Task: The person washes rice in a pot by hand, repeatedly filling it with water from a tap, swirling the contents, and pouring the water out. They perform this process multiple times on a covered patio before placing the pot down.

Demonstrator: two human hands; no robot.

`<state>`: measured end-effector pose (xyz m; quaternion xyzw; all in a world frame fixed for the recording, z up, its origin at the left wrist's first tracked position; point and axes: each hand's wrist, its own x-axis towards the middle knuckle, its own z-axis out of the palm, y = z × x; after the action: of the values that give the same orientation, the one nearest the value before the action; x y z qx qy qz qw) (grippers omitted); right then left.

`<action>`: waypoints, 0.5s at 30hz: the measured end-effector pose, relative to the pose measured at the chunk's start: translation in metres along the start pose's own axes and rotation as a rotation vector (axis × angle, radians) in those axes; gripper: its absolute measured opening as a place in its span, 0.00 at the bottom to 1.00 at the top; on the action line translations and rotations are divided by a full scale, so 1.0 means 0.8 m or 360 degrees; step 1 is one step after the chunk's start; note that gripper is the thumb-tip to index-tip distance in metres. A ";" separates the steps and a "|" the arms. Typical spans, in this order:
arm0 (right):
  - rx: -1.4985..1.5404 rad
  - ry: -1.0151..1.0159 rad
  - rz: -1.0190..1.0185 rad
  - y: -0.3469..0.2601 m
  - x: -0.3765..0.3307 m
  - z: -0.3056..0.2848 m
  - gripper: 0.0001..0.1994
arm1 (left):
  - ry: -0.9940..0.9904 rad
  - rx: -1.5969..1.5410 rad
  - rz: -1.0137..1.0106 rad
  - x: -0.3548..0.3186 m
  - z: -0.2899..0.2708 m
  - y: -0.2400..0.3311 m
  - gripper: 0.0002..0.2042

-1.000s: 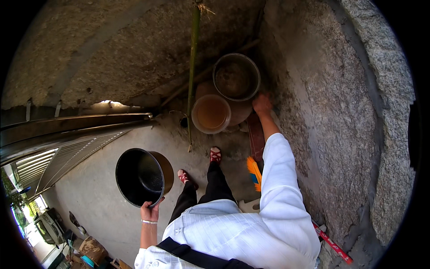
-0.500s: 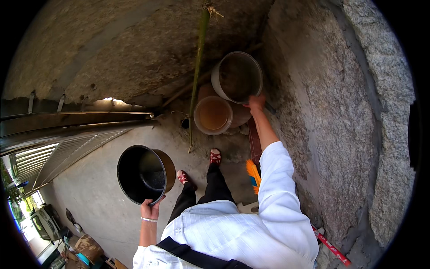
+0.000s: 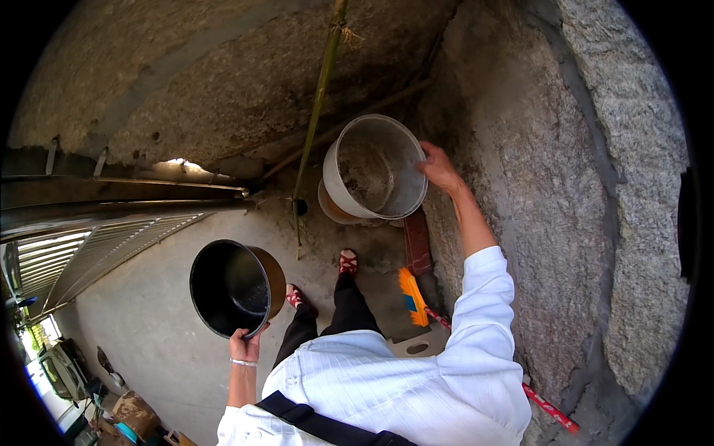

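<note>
A deep pot (image 3: 230, 288), black inside with a brownish outer wall, is gripped at its near rim by my left hand (image 3: 248, 345). Its mouth tilts toward me, and a wet sheen shows inside. My right hand (image 3: 440, 169) has closed on the right rim of a translucent whitish plastic bucket (image 3: 387, 152), fingers over the edge. Dark dirt coats the bucket's bottom. Beneath it, mostly covered, stands another container (image 3: 335, 206) of which only part of the left side shows.
A green bamboo pole (image 3: 318, 100) leans by the rough stone wall (image 3: 535, 193). An orange-bristled broom (image 3: 413, 299) with a red handle lies to my right, near a dark red slab (image 3: 417, 241). Metal railings (image 3: 111, 249) and stacked goods (image 3: 137, 416) are at left.
My right hand has swung the translucent bucket left and nearer, over the container holding brownish contents, which it now mostly hides. The black pot has shifted only slightly left.
</note>
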<state>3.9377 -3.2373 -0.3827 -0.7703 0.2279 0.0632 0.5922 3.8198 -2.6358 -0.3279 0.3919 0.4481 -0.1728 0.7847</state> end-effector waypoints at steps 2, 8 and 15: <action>-0.0202 -0.0149 -0.0129 -0.008 0.006 -0.014 0.24 | -0.0001 -0.0009 -0.0018 0.002 0.000 -0.001 0.22; -0.1333 -0.0232 -0.0403 -0.069 0.011 -0.030 0.26 | 0.0037 -0.0103 -0.0064 0.004 -0.004 -0.001 0.23; -0.2224 -0.0416 -0.0365 -0.080 0.044 -0.030 0.31 | -0.0002 -0.0003 0.0003 -0.001 0.001 -0.006 0.21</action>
<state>3.9922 -3.2576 -0.3324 -0.9744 -0.0208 0.2234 -0.0139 3.8172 -2.6397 -0.3293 0.3916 0.4475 -0.1717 0.7855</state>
